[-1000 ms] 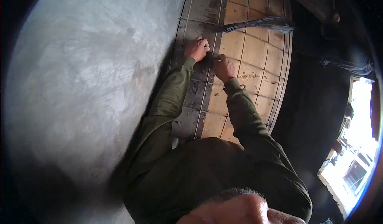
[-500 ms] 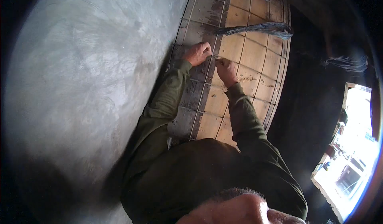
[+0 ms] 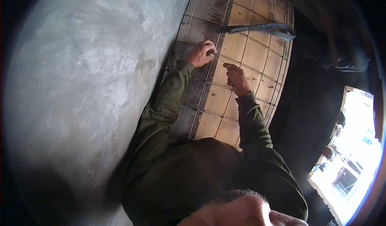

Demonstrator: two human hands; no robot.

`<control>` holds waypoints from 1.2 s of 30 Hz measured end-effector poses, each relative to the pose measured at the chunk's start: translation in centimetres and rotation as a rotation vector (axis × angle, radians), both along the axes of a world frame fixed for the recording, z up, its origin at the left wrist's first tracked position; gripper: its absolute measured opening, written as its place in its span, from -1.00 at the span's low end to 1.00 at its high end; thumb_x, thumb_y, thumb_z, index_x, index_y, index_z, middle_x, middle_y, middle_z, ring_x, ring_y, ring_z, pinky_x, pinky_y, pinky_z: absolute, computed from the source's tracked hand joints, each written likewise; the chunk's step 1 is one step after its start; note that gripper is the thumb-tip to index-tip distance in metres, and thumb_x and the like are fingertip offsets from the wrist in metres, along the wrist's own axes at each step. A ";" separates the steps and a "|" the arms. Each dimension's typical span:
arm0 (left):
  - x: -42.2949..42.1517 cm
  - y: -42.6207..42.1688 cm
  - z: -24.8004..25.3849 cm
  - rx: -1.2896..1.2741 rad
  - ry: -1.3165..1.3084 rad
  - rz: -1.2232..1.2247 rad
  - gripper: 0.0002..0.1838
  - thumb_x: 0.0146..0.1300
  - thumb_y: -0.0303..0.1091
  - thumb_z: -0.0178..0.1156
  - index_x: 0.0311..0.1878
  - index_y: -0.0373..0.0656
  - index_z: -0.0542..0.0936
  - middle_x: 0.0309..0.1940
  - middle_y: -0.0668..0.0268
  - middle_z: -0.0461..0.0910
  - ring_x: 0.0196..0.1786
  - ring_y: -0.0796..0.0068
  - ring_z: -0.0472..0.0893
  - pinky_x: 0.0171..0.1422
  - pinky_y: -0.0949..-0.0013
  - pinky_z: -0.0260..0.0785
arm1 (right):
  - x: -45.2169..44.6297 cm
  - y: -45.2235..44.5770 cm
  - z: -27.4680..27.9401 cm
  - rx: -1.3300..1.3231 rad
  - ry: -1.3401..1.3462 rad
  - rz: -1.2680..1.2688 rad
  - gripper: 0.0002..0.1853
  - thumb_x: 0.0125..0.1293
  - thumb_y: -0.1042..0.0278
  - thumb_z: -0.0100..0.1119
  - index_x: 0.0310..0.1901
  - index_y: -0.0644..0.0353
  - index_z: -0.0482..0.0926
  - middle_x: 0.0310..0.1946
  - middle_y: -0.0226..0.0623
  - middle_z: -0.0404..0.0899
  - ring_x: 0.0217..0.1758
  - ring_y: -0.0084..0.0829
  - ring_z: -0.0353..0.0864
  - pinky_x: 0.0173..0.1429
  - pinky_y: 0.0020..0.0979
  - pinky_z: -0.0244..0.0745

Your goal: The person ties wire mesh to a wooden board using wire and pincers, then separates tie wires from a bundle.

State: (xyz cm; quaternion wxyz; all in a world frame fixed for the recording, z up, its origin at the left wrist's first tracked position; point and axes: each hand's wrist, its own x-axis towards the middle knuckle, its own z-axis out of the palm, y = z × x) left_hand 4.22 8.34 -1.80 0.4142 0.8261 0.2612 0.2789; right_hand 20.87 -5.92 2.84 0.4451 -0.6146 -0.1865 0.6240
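Observation:
My left hand (image 3: 202, 54) is closed at a bar of the steel rebar grid (image 3: 206, 82), its fingertips pinched on one end of a thin tie wire (image 3: 220, 59). The wire stretches slanting between my two hands. My right hand (image 3: 238, 79) is closed on the wire's other end, a short way to the right and nearer to me, over the wooden boards. Exactly how the wire passes around the bar is too small to make out. Just beyond my hands, a bundle of tie wire (image 3: 261, 28) lies across the grid.
Pale wooden boards (image 3: 217, 101) and a darker grey strip (image 3: 189, 115) lie under the grid. A smooth grey wall (image 3: 92, 77) rises close on my left. To the right are a dark area and a bright opening (image 3: 350, 153). Another wire bundle (image 3: 350, 64) shows dimly there.
My right hand has drawn away from my left, toward the right and nearer to me, and the wire between them now shows. My left hand has hardly moved.

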 end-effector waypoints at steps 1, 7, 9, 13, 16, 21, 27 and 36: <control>0.0 -0.1 -0.1 -0.002 -0.003 0.002 -0.77 0.17 -0.28 0.21 -0.24 -0.24 0.48 -0.34 0.19 0.54 -0.21 0.26 0.56 -0.06 0.29 0.40 | 0.3 -0.1 -0.5 0.002 -0.061 0.036 -0.67 0.31 0.17 0.12 -0.04 0.24 0.57 -0.63 -0.58 0.27 -0.65 -0.65 0.20 -0.55 -0.55 0.15; 0.0 -0.4 0.9 -0.259 0.065 0.017 -0.77 0.16 -0.30 0.24 -0.24 -0.25 0.49 -0.30 0.19 0.57 -0.20 0.29 0.59 -0.06 0.27 0.42 | -1.8 1.4 1.1 0.301 -0.914 0.204 -0.74 0.29 0.21 0.11 -0.20 0.24 0.63 -0.48 -0.09 0.62 -0.44 -0.19 0.63 -0.37 -0.25 0.45; 0.1 -0.4 0.6 -0.294 -0.014 0.097 -0.74 0.16 -0.27 0.25 -0.20 -0.23 0.50 -0.29 0.21 0.61 -0.19 0.30 0.61 -0.04 0.27 0.43 | -1.9 1.8 1.7 0.293 -0.987 0.231 -0.76 0.28 0.24 0.10 -0.26 0.24 0.64 -0.41 0.02 0.63 -0.34 -0.07 0.66 -0.31 -0.18 0.49; 0.5 0.0 1.0 -0.333 0.064 0.123 -0.70 0.14 -0.26 0.25 -0.10 -0.20 0.51 -0.26 0.22 0.65 -0.14 0.32 0.63 -0.01 0.26 0.43 | -1.4 3.8 1.5 0.480 -1.175 0.336 -0.80 0.25 0.28 0.13 -0.29 0.22 0.64 -0.43 -0.02 0.62 -0.36 -0.05 0.62 -0.29 -0.20 0.50; 0.3 0.6 0.5 -0.259 0.143 0.109 -0.61 0.14 -0.27 0.25 0.02 -0.18 0.48 -0.24 0.20 0.67 -0.12 0.31 0.64 0.00 0.26 0.44 | -0.9 5.3 1.2 0.577 -1.205 0.370 -0.82 0.23 0.27 0.15 -0.29 0.19 0.63 -0.42 -0.03 0.61 -0.35 -0.05 0.62 -0.29 -0.18 0.48; -0.4 1.4 -0.5 -0.258 -0.006 0.016 -0.49 0.12 -0.21 0.28 0.12 -0.19 0.45 -0.22 0.18 0.67 -0.10 0.25 0.64 0.03 0.25 0.44 | -0.1 8.1 0.8 0.619 -1.242 0.405 -0.84 0.21 0.26 0.15 -0.26 0.12 0.59 -0.38 -0.01 0.60 -0.31 -0.01 0.60 -0.30 -0.11 0.46; 0.3 0.1 -0.6 -0.250 0.122 0.110 -0.34 0.10 -0.15 0.33 0.24 -0.16 0.35 -0.17 0.16 0.62 -0.09 0.27 0.61 0.01 0.23 0.44 | 0.9 10.4 -1.3 0.418 -1.275 0.258 -0.81 0.15 0.25 0.15 -0.33 0.20 0.57 -0.45 0.05 0.60 -0.35 0.01 0.61 -0.28 -0.08 0.46; 0.4 0.6 -1.7 -0.357 0.024 0.011 -0.34 0.21 -0.05 0.24 0.27 -0.22 0.32 -0.16 0.20 0.56 -0.01 0.32 0.55 0.14 0.22 0.36 | 1.8 2.7 0.7 -0.001 -0.984 0.590 -0.46 0.18 -0.22 0.13 -0.01 0.04 0.57 -0.08 0.03 0.59 -0.03 0.09 0.56 0.06 -0.09 0.46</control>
